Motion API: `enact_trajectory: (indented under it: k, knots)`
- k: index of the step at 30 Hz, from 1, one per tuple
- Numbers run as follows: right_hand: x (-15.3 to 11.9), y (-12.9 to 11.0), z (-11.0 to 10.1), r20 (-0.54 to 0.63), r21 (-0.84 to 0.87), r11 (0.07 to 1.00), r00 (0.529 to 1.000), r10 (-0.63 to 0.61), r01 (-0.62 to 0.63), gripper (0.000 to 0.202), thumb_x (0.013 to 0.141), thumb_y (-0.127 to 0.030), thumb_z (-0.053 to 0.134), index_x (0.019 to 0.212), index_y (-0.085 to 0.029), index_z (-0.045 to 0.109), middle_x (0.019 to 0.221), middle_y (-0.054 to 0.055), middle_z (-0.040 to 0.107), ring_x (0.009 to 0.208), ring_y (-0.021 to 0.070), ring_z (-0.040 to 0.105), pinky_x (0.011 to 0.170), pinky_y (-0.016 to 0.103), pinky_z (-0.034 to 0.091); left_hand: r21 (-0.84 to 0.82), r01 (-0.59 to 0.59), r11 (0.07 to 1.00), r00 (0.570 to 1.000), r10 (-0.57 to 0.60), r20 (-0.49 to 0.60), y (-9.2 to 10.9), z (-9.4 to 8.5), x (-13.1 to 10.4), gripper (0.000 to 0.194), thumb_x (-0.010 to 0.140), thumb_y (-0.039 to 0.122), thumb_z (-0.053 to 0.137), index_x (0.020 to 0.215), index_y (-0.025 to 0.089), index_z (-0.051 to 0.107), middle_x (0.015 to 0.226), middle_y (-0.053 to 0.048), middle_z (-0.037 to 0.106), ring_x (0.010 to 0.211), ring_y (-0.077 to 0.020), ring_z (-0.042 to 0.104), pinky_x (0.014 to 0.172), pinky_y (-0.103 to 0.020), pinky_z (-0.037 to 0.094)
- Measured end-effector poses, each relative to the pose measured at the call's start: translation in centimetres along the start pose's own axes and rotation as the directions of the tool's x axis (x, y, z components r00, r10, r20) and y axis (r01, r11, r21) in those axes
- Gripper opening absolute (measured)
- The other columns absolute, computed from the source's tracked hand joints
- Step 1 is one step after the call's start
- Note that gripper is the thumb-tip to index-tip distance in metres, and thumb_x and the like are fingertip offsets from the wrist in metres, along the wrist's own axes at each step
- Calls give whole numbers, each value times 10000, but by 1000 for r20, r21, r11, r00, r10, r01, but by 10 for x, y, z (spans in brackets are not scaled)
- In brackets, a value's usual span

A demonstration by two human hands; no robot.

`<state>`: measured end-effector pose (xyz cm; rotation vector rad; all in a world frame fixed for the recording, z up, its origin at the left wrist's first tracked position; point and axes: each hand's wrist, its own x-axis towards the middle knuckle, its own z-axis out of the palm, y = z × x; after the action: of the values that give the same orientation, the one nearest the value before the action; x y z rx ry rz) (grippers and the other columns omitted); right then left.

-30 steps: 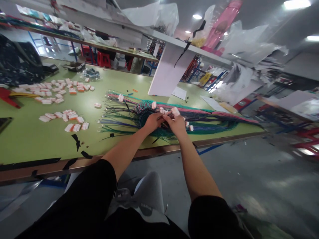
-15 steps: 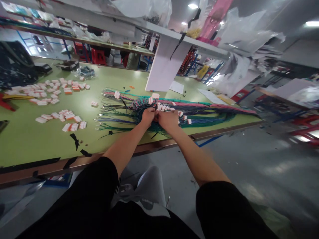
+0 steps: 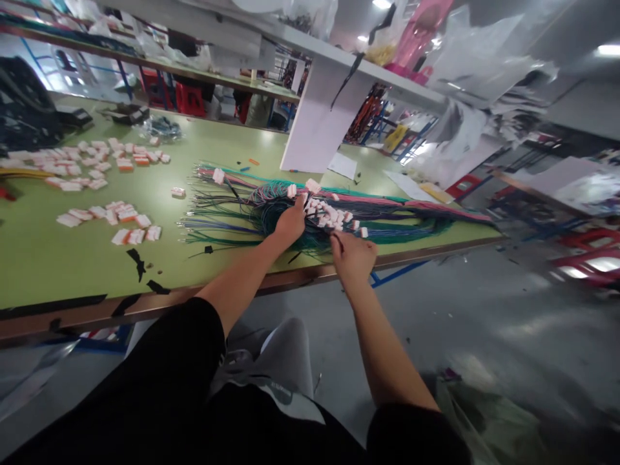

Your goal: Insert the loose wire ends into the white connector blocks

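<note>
My left hand (image 3: 291,223) is closed over the wire bundle (image 3: 271,216), its fingertips pinching dark wires just below a white connector (image 3: 312,186). To its right, near the table's front edge, my right hand (image 3: 354,255) has its fingers curled in. What those fingers hold, if anything, is too small to make out. Between the hands and beyond them lies a cluster of white connectors (image 3: 329,213) on the wires. The bundle's stripped ends (image 3: 191,213) fan out to the left, and long green, blue and pink wires (image 3: 411,210) stretch to the right.
Loose white and orange connectors (image 3: 72,161) lie in groups on the green table (image 3: 97,258). Black tape scraps (image 3: 136,261) are near the front edge. A white upright panel (image 3: 312,123) holds a shelf (image 3: 387,74) loaded with plastic bags.
My right hand has moved away from my left, to the right and toward the table's front edge. My left hand stays at the bundle. The view has shifted slightly.
</note>
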<state>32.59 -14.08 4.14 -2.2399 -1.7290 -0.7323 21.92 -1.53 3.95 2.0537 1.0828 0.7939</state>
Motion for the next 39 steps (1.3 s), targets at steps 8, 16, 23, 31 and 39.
enact_trajectory:
  k: [8,16,23,31,39]
  knots:
    - [30,33,37,15,-86,994,997,72,-70,344,842,-319,444,1128,-215,604,1032,105,665,924,250,535,731,349,218,390,10,921,999,-23,29,3,-16,-1,375,912,207,365,1262,119,469,1035,-156,662,986,-227,630,832,-297,459]
    - [55,38,33,41,24,994,993,109,-110,355,825,-301,422,1105,-191,610,1004,116,678,894,255,554,731,346,250,169,-111,979,981,81,174,9,0,-4,349,899,342,434,758,133,676,710,-78,670,715,-160,657,666,-205,458]
    - [68,37,27,29,73,992,995,97,-99,360,808,-307,443,1100,-172,604,1000,126,674,907,264,559,749,344,290,199,-136,970,979,101,178,16,36,1,187,817,84,479,833,69,665,985,-200,651,988,-292,619,815,-323,438]
    - [78,47,20,74,302,938,985,154,-170,418,750,-385,565,1112,-181,611,990,100,680,896,257,586,790,367,377,91,-118,989,975,98,202,9,31,12,85,756,76,549,744,124,618,943,-124,653,983,-256,597,789,-278,421]
    - [62,53,26,-55,833,522,911,409,-184,458,851,-452,331,1114,-173,580,906,76,662,717,173,584,717,351,483,-355,-33,934,971,114,209,-4,-8,13,88,824,114,445,835,150,525,629,38,556,383,-40,375,418,-176,289]
